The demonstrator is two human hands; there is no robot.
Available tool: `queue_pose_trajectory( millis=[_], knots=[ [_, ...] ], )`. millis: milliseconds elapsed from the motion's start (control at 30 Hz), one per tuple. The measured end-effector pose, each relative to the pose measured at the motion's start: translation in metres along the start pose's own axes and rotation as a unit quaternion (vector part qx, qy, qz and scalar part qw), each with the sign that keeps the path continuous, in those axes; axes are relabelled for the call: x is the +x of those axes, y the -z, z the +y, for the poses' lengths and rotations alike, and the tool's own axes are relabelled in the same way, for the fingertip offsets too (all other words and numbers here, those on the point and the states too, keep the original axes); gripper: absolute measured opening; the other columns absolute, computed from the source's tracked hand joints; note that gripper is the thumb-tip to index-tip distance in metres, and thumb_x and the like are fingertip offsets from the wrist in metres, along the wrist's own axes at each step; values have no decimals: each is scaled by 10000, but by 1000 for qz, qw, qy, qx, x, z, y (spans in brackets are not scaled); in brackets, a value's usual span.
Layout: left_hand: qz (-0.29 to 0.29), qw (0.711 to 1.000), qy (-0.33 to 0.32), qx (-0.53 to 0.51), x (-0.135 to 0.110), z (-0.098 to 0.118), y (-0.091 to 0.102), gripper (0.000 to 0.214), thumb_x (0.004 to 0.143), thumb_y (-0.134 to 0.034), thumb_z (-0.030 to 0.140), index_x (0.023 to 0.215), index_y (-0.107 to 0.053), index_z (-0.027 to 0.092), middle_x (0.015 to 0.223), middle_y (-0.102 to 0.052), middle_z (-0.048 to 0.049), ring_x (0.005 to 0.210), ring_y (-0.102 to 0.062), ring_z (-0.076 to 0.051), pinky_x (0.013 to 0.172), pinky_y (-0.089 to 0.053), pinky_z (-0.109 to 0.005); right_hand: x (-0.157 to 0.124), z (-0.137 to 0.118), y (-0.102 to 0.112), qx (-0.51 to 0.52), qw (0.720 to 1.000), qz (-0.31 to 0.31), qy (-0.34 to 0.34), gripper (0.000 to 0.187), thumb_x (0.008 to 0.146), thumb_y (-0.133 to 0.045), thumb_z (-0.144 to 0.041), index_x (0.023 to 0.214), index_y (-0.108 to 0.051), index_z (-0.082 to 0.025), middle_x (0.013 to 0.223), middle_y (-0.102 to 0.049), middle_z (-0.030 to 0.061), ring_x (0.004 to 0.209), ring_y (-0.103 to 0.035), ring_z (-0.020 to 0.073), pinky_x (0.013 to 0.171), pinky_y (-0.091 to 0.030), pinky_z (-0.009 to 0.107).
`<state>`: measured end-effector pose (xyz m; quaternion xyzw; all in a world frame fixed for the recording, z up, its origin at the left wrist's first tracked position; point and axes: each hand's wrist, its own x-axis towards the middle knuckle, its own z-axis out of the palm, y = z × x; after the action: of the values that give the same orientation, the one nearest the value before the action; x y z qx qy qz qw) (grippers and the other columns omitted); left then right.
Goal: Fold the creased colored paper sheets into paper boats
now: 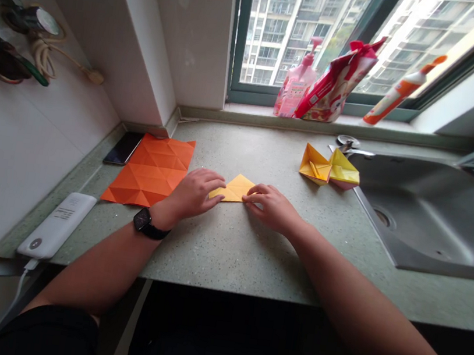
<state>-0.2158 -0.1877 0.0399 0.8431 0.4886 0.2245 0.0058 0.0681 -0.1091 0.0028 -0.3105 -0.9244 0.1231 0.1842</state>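
A folded piece of yellow origami paper (236, 188) lies on the counter between my hands, its top coming to a point. My left hand (198, 191), with a black watch on the wrist, grips the paper's left end between thumb and fingers. At the right end, my right hand (269, 205) pinches the lower corner. Left of my left hand an orange sheet (152, 168) with many creases lies spread out. Two folded paper shapes, one orange-yellow (315, 166) and one yellow (344, 170), stand side by side near the sink.
A steel sink (434, 217) is set into the speckled counter (243, 260) at right. A phone (123, 148) and a white power bank (57, 224) with a cable lie at left. A pump bottle (296, 89), a red bag (338, 83) and an orange-white bottle (396, 97) stand on the windowsill.
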Motion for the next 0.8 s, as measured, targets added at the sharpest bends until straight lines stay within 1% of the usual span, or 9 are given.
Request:
queue_pose_trajectory(
  millis=[100,200,333,400,500,600,700,733,800],
  knots=[
    [-66,995,-60,-35,2,0,-14,361,1045,-717,371,1381,-724,238,1513,-708,-99,1470,-590,-335,1293,-395,-583,0,1,0,12,1000,1,9,208,1024,-723,-253,1141,-882,-318,1195,-795,92,1064,-728,268,1007,-588,471],
    [-122,988,-70,-57,2,-1,-20,330,1038,-731,373,1340,-734,238,1510,-711,-103,1405,-646,-324,1255,-451,-548,0,4,5,33,999,-8,11,215,1022,-711,-252,1132,-884,-319,1209,-804,86,1097,-739,267,1025,-590,463],
    [-125,987,-71,-74,2,-1,-18,307,1048,-709,345,1326,-744,219,1491,-715,-123,1358,-671,-311,1168,-521,-490,-2,17,20,32,998,-20,-55,264,1042,-646,-252,964,-898,-272,1115,-824,84,1003,-771,245,941,-607,398],
    [-123,988,-69,-69,1,1,-18,318,1047,-711,340,1339,-744,217,1484,-716,-123,1365,-659,-317,1173,-511,-498,-5,26,26,-5,993,8,-120,278,1028,-648,-253,893,-891,-257,1058,-825,90,955,-774,254,893,-609,398],
    [-117,991,-54,-44,1,3,-17,309,1052,-708,381,1313,-770,228,1442,-723,-124,1329,-652,-328,1173,-494,-530,-8,34,29,-51,980,86,-171,241,1013,-656,-259,981,-895,-262,1115,-821,95,998,-770,282,906,-612,425],
    [-105,994,-37,-11,1,5,-19,289,1049,-708,449,1240,-813,260,1281,-740,-111,1229,-654,-315,1235,-415,-604,-9,31,27,-57,979,135,-140,247,1019,-651,-269,1108,-881,-265,1175,-814,101,1056,-762,297,964,-611,460],
    [-101,994,-32,6,3,6,-20,341,1026,-727,505,1246,-813,259,1163,-704,-101,1173,-644,-300,1308,-297,-666,-7,20,23,-27,989,125,-72,250,1039,-647,-288,1162,-864,-267,1181,-814,99,1078,-759,290,988,-610,467],
    [-104,994,-31,5,3,7,-20,374,1019,-730,524,1261,-804,249,1164,-690,-106,1173,-640,-301,1305,-313,-655,-7,15,21,-13,992,114,-50,251,1044,-649,-295,1182,-857,-271,1189,-813,97,1088,-758,285,991,-611,463],
    [-118,993,-25,-8,3,8,-21,445,1019,-714,566,1302,-775,228,1201,-670,-123,1168,-640,-304,1231,-441,-578,-6,7,18,11,996,86,-15,256,1049,-662,-310,1229,-841,-278,1213,-810,95,1114,-757,278,1000,-613,457]
  ],
)
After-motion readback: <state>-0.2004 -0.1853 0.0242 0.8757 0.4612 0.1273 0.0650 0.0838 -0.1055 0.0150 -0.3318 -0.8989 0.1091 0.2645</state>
